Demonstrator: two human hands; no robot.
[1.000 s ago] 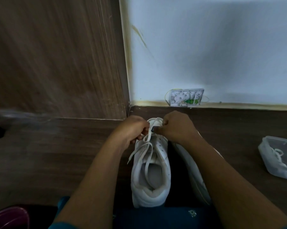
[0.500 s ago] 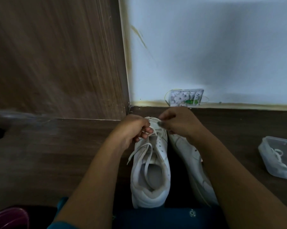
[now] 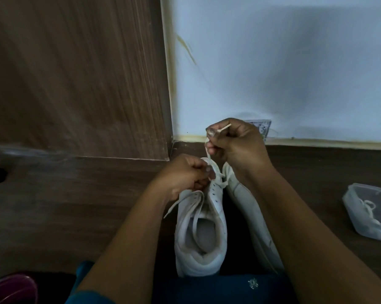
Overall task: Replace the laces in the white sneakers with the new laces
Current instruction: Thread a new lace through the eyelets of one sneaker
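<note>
1. The right grip (image 3: pixel 235 145), just above the frame's centre, is clamped on the end of a white lace (image 3: pixel 208 154). The lace's stiff tip pokes out above the thumb, and a strand runs down from the fingers to the shoe.
2. The left grip (image 3: pixel 185 176), just below and left of it, is curled round the front of a sneaker (image 3: pixel 198 233), with the thumb pressed on the lacing.
3. That sneaker stands upright at lower centre, heel toward the viewer. It is partly laced, and a loose lace end trails off its left side.
4. A second sneaker (image 3: pixel 248 207) lies on its side just right of the first, partly hidden by the right forearm.
5. Both shoes sit on a dark wooden desk (image 3: pixel 53 205).
6. At the right edge, well apart, a clear tub (image 3: pixel 351 207) holds another white lace (image 3: pixel 370 208).
7. Behind are a pale wall at upper right and a wood panel at upper left.
</note>
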